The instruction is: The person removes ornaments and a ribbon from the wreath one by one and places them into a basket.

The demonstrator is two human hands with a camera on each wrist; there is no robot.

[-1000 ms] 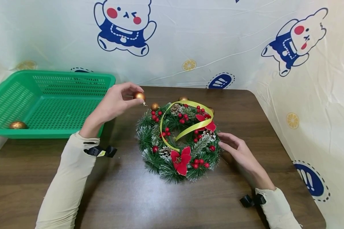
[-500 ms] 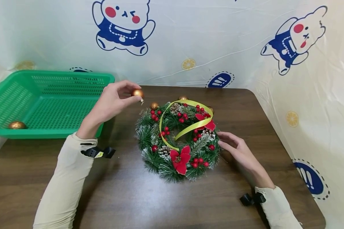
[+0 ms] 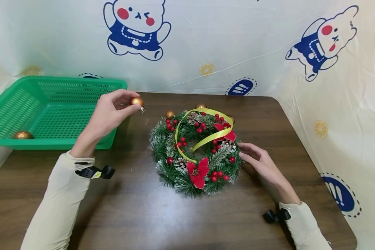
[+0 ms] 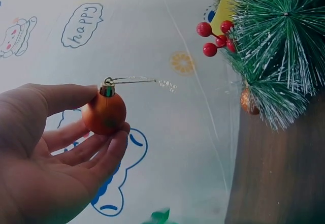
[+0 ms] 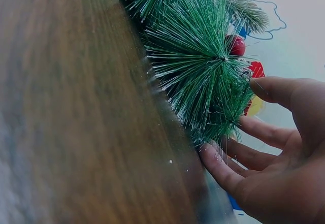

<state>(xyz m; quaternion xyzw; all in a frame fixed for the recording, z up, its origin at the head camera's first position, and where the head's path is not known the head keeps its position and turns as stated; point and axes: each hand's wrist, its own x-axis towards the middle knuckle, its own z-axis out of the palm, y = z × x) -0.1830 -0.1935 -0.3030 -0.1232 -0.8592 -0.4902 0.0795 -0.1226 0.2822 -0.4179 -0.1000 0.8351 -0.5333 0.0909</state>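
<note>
Because the gold bauble (image 3: 137, 101) was smooth and pinched only at the fingertips of the left hand (image 3: 110, 110), a slackening grip could have dropped it and sent it rolling over the desk (image 3: 137, 208). Its thin hanging loop (image 4: 152, 81), trailing free, might also have snagged if brought against the bristly wreath (image 3: 218, 158).

In the left-wrist view, the thumb (image 4: 66, 96) met the bauble near eleven o'clock and the other fingers (image 4: 114, 150) curled beneath, around five; the metal cap (image 4: 107, 88) stood at twelve.

From above, the bauble was at the wreath's ten o'clock, apart from it. Other gold ornaments (image 3: 201, 106) showed at eleven, twelve and two; whether they were fastened was unclear.

At three o'clock the right hand (image 3: 260, 161) touched the wreath's edge, fingers extended, grasping nothing; a nudge there could have shifted it. Between nine and ten, the green basket (image 3: 78, 143) contained one gold ball (image 3: 23, 135).
</note>
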